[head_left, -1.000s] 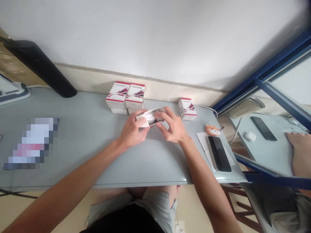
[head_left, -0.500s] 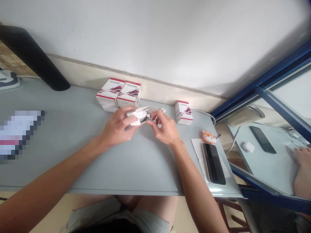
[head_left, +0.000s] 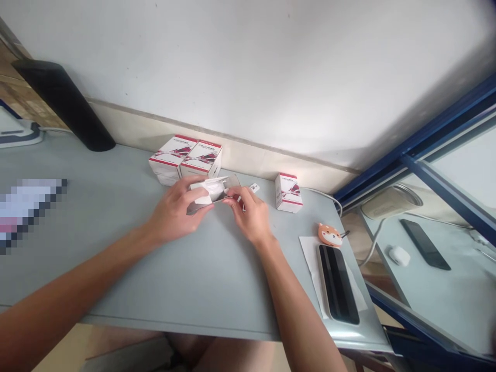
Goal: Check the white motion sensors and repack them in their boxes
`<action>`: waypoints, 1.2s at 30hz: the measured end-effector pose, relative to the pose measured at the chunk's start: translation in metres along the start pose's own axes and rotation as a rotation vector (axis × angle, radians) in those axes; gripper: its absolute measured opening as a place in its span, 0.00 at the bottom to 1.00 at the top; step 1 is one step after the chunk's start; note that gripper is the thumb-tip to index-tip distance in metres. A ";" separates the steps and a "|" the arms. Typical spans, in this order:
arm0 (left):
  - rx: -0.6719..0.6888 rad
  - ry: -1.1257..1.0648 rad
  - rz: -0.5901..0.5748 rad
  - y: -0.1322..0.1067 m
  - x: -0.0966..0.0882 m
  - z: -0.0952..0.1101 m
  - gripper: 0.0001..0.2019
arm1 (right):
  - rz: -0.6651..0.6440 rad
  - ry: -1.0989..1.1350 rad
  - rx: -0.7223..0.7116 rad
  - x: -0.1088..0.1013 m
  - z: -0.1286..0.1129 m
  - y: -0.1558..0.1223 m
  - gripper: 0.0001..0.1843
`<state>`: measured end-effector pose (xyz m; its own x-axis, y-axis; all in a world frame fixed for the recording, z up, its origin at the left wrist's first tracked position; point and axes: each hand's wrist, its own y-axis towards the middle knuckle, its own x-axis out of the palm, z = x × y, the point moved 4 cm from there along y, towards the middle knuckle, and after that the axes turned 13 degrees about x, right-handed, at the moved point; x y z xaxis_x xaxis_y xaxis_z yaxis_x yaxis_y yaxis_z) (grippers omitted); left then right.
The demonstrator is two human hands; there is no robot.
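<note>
My left hand (head_left: 174, 211) grips a small white open box (head_left: 211, 189) just above the grey table (head_left: 127, 248). My right hand (head_left: 250, 217) pinches at the box's open end, where a clear plastic insert shows. What the fingers pull on is too small to name. Behind the hands stand two white-and-red boxes (head_left: 186, 157) side by side, on top of others. A third white-and-red box (head_left: 287, 192) stands alone to the right. A tiny white piece (head_left: 254, 187) lies between them.
A black phone (head_left: 338, 282) lies on white paper near the table's right edge, with an orange animal-shaped charm (head_left: 329, 235) behind it. A black cylinder (head_left: 64, 106) leans at the back left. A second desk to the right holds a phone (head_left: 425, 244) and a white case (head_left: 399, 256).
Both hands with the box have shifted a little left and nearer the stacked boxes. The neighbouring person's hand at the far right is no longer in view. The camera tilted.
</note>
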<state>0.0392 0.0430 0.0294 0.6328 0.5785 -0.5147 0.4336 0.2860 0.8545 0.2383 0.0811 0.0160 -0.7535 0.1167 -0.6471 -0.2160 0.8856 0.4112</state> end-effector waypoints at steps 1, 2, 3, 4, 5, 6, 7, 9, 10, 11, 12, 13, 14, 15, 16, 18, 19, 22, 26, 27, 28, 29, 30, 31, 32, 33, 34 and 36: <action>-0.037 -0.014 0.001 -0.002 0.000 0.000 0.24 | 0.007 0.002 0.003 0.002 0.001 0.000 0.17; -0.077 -0.027 0.003 -0.003 0.001 0.000 0.23 | 0.017 0.008 0.007 0.004 0.002 0.000 0.17; -0.118 -0.036 0.005 -0.005 0.001 -0.001 0.22 | 0.027 0.018 0.015 0.006 0.003 0.000 0.18; -0.158 -0.041 0.011 -0.007 0.001 -0.002 0.21 | 0.037 0.033 0.026 0.007 0.003 0.000 0.19; -0.184 -0.044 0.014 -0.009 0.002 -0.002 0.20 | 0.045 0.051 0.037 0.008 0.003 0.000 0.19; -0.192 -0.047 0.016 -0.010 0.002 -0.003 0.19 | 0.052 0.069 0.045 0.009 0.004 0.000 0.20; -0.190 -0.046 0.021 -0.010 0.002 -0.003 0.19 | 0.057 0.084 0.048 0.009 0.004 -0.001 0.20; -0.181 -0.041 0.028 -0.011 0.002 -0.003 0.19 | 0.067 0.100 0.040 0.010 0.004 -0.001 0.19; -0.179 -0.042 0.028 -0.011 0.002 -0.003 0.19 | 0.077 0.102 0.032 0.011 0.004 -0.002 0.18; -0.178 -0.044 0.032 -0.011 0.002 -0.003 0.19 | 0.086 0.100 0.024 0.011 0.004 -0.002 0.17; -0.183 -0.047 0.030 -0.012 0.002 -0.003 0.18 | 0.094 0.095 0.017 0.012 0.004 -0.003 0.16; -0.194 -0.047 0.024 -0.012 0.002 -0.003 0.18 | 0.101 0.085 0.011 0.012 0.005 -0.003 0.14; -0.194 -0.045 0.020 -0.012 0.002 -0.002 0.17 | 0.105 0.071 0.005 0.013 0.005 -0.003 0.13; -0.194 -0.040 0.015 -0.012 0.001 -0.002 0.17 | 0.104 0.052 -0.001 0.013 0.004 -0.004 0.12; -0.190 -0.033 0.013 -0.012 0.001 -0.001 0.17 | 0.102 0.033 -0.009 0.014 0.004 -0.004 0.11; -0.169 -0.025 0.012 -0.011 0.000 -0.001 0.18 | 0.103 0.017 -0.028 0.013 0.002 -0.005 0.11; -0.162 -0.027 0.013 -0.011 0.000 -0.001 0.18 | 0.107 0.027 -0.039 0.012 0.001 -0.006 0.10; -0.163 -0.048 0.032 -0.011 -0.002 -0.001 0.18 | 0.156 0.108 -0.066 0.008 0.000 -0.007 0.10; -0.243 -0.049 0.076 -0.016 -0.003 -0.004 0.21 | 0.375 0.151 0.041 -0.007 0.009 -0.005 0.10; -0.272 -0.042 0.078 -0.018 -0.003 -0.005 0.22 | 0.413 0.135 0.110 -0.011 0.013 -0.004 0.10; -0.297 -0.033 0.076 -0.019 -0.003 -0.005 0.22 | 0.428 0.113 0.188 -0.014 0.018 -0.002 0.10; -0.306 -0.025 0.076 -0.020 -0.003 -0.006 0.22 | 0.424 0.088 0.265 -0.016 0.023 0.000 0.11; -0.306 -0.017 0.076 -0.019 -0.003 -0.006 0.22 | 0.407 0.061 0.337 -0.017 0.027 0.002 0.11; -0.294 -0.015 0.074 -0.019 -0.003 -0.005 0.22 | 0.381 0.033 0.396 -0.017 0.031 0.004 0.11; -0.279 -0.020 0.069 -0.018 -0.003 -0.004 0.22 | 0.353 0.007 0.441 -0.016 0.034 0.005 0.11; -0.261 -0.030 0.066 -0.016 -0.003 -0.003 0.22 | 0.324 -0.019 0.478 -0.015 0.037 0.006 0.12; -0.245 -0.042 0.061 -0.014 -0.003 -0.002 0.22 | 0.302 -0.042 0.511 -0.014 0.040 0.006 0.12; -0.244 -0.055 0.038 -0.012 -0.003 0.000 0.21 | 0.281 -0.073 0.569 -0.013 0.045 0.006 0.11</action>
<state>0.0321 0.0378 0.0206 0.6827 0.5515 -0.4792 0.2453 0.4448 0.8614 0.2745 0.1046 -0.0021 -0.6849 0.3918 -0.6143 0.3627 0.9146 0.1790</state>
